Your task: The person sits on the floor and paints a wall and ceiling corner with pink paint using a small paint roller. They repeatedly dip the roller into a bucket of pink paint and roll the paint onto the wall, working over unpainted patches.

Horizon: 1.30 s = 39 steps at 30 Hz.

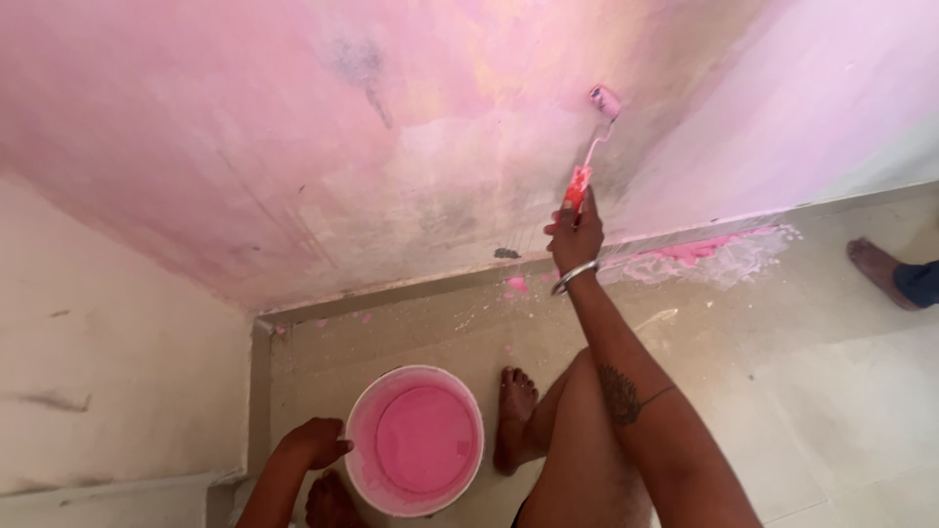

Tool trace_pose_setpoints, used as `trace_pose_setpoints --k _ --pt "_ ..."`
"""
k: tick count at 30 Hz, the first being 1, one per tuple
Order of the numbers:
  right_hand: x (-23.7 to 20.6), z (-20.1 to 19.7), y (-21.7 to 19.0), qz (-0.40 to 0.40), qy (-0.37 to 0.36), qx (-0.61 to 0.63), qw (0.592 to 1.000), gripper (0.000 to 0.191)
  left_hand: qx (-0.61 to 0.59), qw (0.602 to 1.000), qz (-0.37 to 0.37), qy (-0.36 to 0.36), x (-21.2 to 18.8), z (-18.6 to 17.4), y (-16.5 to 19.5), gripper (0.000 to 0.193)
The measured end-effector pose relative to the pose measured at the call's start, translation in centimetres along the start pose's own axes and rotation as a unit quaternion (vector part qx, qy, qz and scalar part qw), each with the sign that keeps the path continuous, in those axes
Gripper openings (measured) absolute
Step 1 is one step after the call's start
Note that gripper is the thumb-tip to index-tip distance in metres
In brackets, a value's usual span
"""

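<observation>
My right hand (574, 239) grips the red handle of a small paint roller (603, 102), whose pink head presses against the pink wall (293, 127). A metal bangle circles that wrist. My left hand (318, 442) rests on the rim of a white bucket (357, 411) of pink paint, which stands on the floor between my feet. I am crouching, with my right foot (513, 416) beside the bucket.
Pink paint spills (685, 254) and splashes lie along the foot of the wall on the beige tiled floor (831, 391). Another person's bare foot (875, 269) stands at the right edge. A pale unpainted wall (108, 372) meets the pink wall at the left corner.
</observation>
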State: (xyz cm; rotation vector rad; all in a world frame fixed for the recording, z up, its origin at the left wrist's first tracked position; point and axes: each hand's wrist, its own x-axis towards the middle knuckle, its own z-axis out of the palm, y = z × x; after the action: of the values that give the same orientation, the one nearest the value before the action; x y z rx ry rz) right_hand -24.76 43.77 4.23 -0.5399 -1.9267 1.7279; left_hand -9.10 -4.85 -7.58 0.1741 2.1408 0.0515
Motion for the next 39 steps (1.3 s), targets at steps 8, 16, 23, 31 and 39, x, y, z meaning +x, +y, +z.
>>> trace_pose_setpoints --k 8,16,23,31,39 --pt "-0.5 1.0 0.7 -0.040 0.000 0.021 0.999 0.062 -0.023 0.999 -0.020 -0.011 0.4 0.1 -0.4 0.059" --pt "-2.3 1.5 -0.1 -0.003 -0.007 0.046 0.999 0.054 0.001 1.000 -0.016 0.000 -0.2 0.6 -0.6 0.059" --pt "-2.7 2.0 -0.7 -0.001 -0.044 0.145 0.988 0.041 0.003 1.000 0.003 0.020 -0.4 1.0 -0.9 0.059" --pt "-1.7 0.6 -1.7 -0.010 -0.021 0.077 0.997 0.049 -0.018 1.000 0.004 0.018 -0.5 1.7 -0.9 0.061" --pt "2.2 -1.2 -0.4 -0.034 0.002 0.099 0.994 0.056 -0.052 0.999 -0.005 -0.008 0.0 1.6 0.1 0.059"
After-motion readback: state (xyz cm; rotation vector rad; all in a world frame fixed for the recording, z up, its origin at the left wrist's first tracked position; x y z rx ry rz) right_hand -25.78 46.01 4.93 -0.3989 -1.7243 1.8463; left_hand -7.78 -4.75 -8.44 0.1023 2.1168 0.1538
